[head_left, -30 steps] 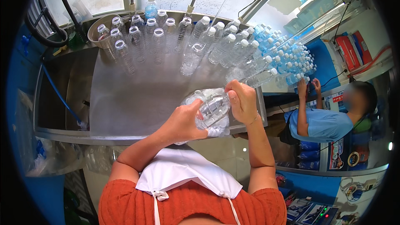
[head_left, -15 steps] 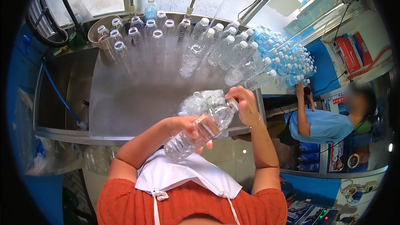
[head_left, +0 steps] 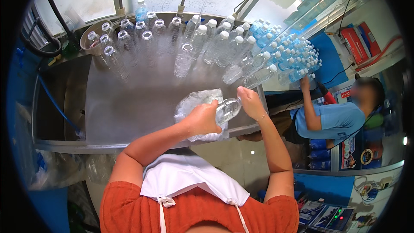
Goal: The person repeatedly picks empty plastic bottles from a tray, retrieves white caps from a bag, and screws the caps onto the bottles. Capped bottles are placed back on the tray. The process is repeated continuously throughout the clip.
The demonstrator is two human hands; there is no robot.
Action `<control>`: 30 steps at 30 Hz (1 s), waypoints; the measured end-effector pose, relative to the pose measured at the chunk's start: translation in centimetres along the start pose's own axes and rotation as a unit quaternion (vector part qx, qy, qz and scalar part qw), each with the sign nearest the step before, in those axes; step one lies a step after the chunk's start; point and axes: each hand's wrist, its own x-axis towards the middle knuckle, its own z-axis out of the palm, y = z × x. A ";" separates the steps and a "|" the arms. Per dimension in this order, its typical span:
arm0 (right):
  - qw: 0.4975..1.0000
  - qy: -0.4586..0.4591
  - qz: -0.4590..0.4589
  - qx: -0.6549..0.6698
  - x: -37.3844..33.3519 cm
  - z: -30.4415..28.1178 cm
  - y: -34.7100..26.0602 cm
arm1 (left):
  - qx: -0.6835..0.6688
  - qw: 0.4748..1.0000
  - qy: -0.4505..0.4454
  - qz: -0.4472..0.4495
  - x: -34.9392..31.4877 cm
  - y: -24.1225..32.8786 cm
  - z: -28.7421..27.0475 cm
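Left hand (head_left: 202,120): closed round the body of a clear plastic bottle (head_left: 226,108), held on its side.
Right hand (head_left: 251,104): fingers gripping the bottle's neck end.
Bottle position: above the steel worktop (head_left: 129,108), over a crumpled clear plastic bag (head_left: 194,101).
Background: rows of upright bottles (head_left: 194,43).

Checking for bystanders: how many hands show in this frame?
3. Left hand and right hand hold a clear bottle; a co-worker's hand touches capped bottles at right. Their other hand may be hidden.
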 end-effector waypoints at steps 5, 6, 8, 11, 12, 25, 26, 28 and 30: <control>0.984 0.124 -0.061 -0.109 -2.5 -1.9 1.6 | -0.105 0.993 -0.005 0.059 2.6 -0.5 3.1; 0.978 0.136 -0.053 -0.150 -2.6 -2.3 1.7 | -0.086 0.993 0.016 0.079 3.3 -0.4 4.1; 0.958 0.164 -0.054 -0.230 -2.3 -3.4 1.9 | -0.043 0.995 0.049 0.080 5.3 0.0 5.9; 0.913 0.193 -0.043 -0.356 -1.7 -5.3 3.4 | -0.019 0.978 0.158 0.138 8.2 0.4 8.1; 0.896 0.204 -0.055 -0.390 -1.5 -6.0 4.2 | -0.013 0.969 0.193 0.152 8.5 0.3 8.6; 0.843 0.238 0.084 -0.474 1.0 -9.2 4.9 | -0.224 0.974 -0.030 0.010 -12.3 -10.1 2.6; 0.843 0.336 -0.096 -0.408 0.5 -7.1 2.6 | -0.238 0.969 -0.057 -0.019 -15.2 -11.5 2.0; 0.954 0.280 -0.104 0.007 -1.1 -1.6 -2.6 | -0.275 0.954 -0.069 -0.101 -21.4 -14.6 1.8; 0.953 0.061 -0.227 0.188 -3.2 6.4 -7.9 | -0.328 0.925 -0.048 -0.184 -27.2 -18.6 3.3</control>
